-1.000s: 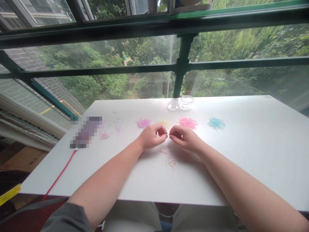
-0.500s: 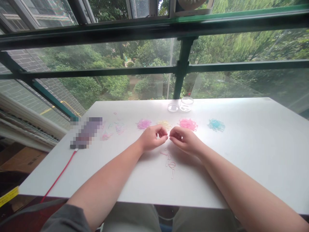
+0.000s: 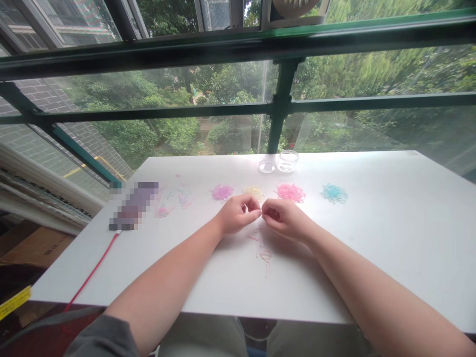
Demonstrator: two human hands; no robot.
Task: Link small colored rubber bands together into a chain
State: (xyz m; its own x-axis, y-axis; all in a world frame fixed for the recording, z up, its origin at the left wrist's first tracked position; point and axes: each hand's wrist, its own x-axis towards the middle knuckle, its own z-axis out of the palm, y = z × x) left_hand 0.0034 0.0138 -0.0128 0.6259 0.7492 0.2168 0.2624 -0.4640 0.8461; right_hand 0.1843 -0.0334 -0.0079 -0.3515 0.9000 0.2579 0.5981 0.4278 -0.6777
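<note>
Over the middle of the white table, my left hand (image 3: 241, 214) and my right hand (image 3: 284, 216) meet, fingertips almost touching. Both are closed in a pinch between thumb and forefinger. Whatever sits between the fingertips is too small to make out. Just below them, a chain-like string of pink rubber bands (image 3: 265, 255) lies loosely on the table. Behind the hands are piles of small rubber bands: a purple pile (image 3: 222, 192), a yellow pile (image 3: 253, 192) partly hidden by my left hand, a pink pile (image 3: 290, 192) and a teal pile (image 3: 334, 193).
Scattered mixed bands (image 3: 184, 197) lie to the left, beside a pixelated dark object (image 3: 136, 206) with a red cable (image 3: 92, 272). A clear round container (image 3: 288, 161) and its lid (image 3: 267, 167) stand at the back edge, before a green window railing (image 3: 280, 106).
The right hand's fingers have curled slightly and the two hands' tips have come a little closer. The view has shifted very slightly; the piles have stayed put.
</note>
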